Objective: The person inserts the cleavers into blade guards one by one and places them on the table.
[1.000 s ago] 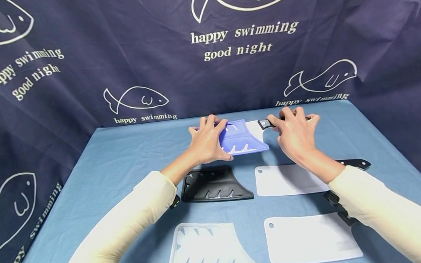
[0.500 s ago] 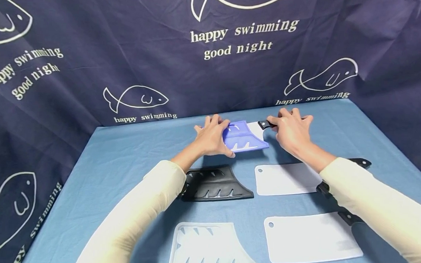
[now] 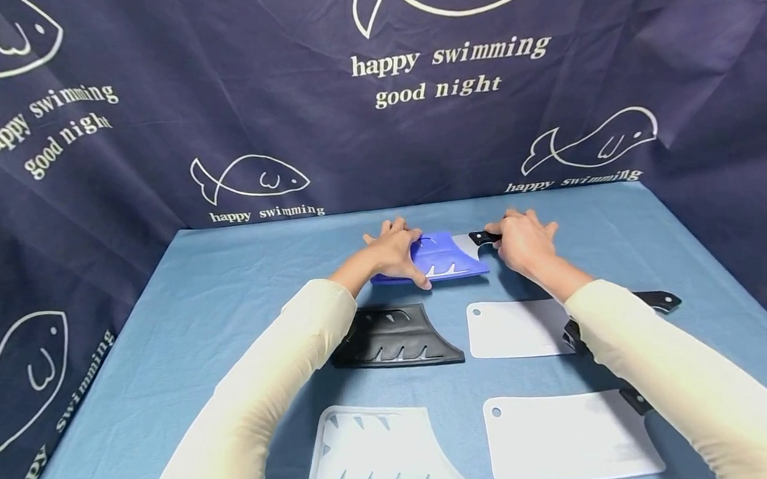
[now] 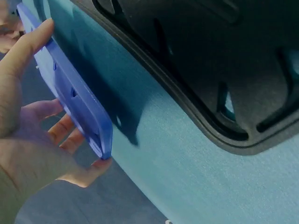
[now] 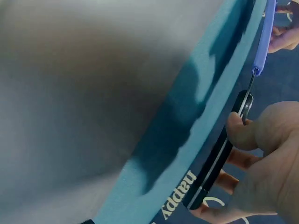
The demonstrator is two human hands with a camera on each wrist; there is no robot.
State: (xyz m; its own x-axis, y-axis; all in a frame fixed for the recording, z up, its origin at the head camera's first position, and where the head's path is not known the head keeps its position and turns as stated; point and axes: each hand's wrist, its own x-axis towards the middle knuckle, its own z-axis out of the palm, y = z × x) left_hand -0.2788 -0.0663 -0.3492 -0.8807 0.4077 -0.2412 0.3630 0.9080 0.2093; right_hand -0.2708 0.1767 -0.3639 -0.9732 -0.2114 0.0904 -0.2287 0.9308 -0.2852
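Note:
A cleaver with a black handle (image 3: 482,237) has most of its blade inside a blue-purple sheath (image 3: 445,256), near the table's far side. My left hand (image 3: 392,253) grips the sheath at its left part, thumb on the near edge and fingers over the far edge. My right hand (image 3: 525,241) holds the handle, fingers curled round it. In the left wrist view the sheath (image 4: 77,93) lies between thumb and fingers of my left hand (image 4: 32,140). The right wrist view shows the handle (image 5: 217,158) pinched by my right hand (image 5: 266,163), slightly above the cloth.
A black sheath (image 3: 404,336) lies nearer on the blue cloth (image 3: 236,282), and a translucent white sheath (image 3: 384,452) nearer still. Two white-bladed cleavers lie at the right, one farther (image 3: 516,328) and one nearer (image 3: 562,437), partly under my right sleeve (image 3: 678,382).
Both hands have moved down toward the table with the sheathed cleaver, and the sheath lies flatter. The right hand has shifted slightly left, the left hand slightly right.

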